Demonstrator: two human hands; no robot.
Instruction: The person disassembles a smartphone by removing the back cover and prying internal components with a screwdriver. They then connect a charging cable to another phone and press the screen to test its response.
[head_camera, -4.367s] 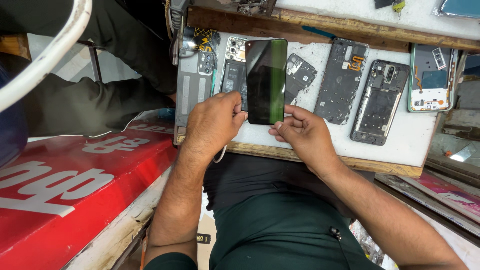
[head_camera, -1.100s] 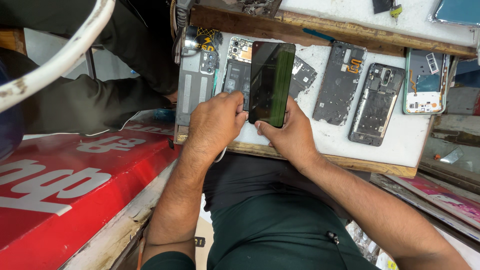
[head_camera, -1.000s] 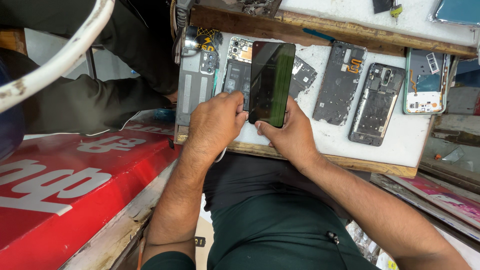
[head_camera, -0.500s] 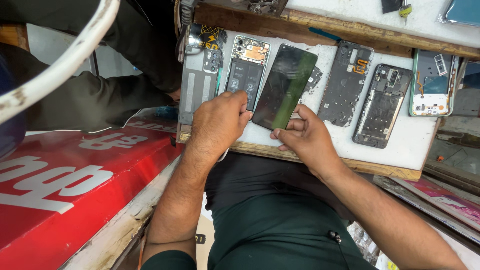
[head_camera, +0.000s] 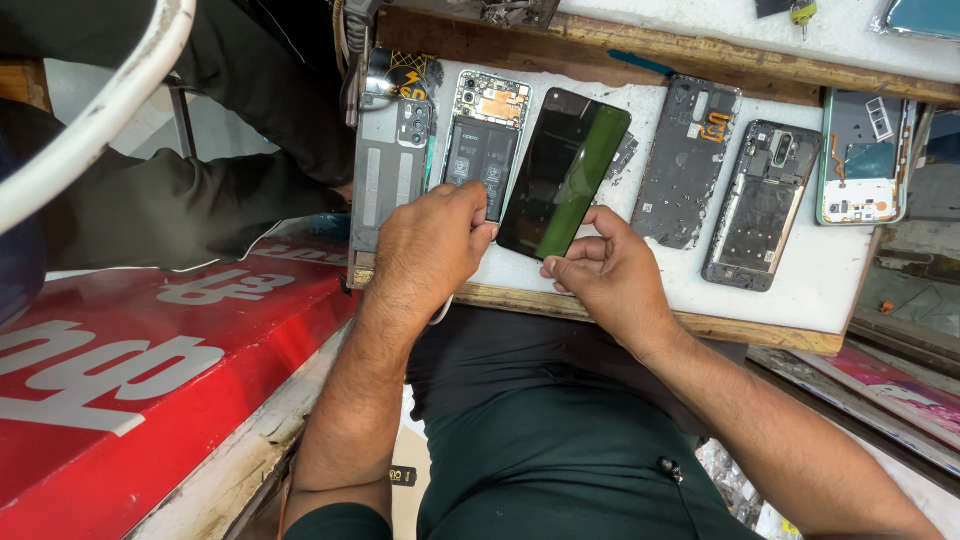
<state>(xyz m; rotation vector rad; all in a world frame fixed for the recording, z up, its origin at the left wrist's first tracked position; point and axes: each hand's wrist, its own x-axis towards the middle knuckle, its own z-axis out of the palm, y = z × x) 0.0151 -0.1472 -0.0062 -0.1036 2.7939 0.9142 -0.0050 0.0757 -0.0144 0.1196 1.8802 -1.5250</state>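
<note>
Now black glossy screen panel (head_camera: 563, 172) (greenish glare) tilted, right hand (head_camera: 610, 275) gripping btm.

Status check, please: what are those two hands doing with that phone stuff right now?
Left hand on the opened phone. Right hand grips the black screen panel by its lower end, tilted. Spare frames lie alongside on the white board, apart.

Black glossy screen panel (head_camera: 563, 170), white worktop (head_camera: 820, 270), red board (head_camera: 130, 360).
</note>
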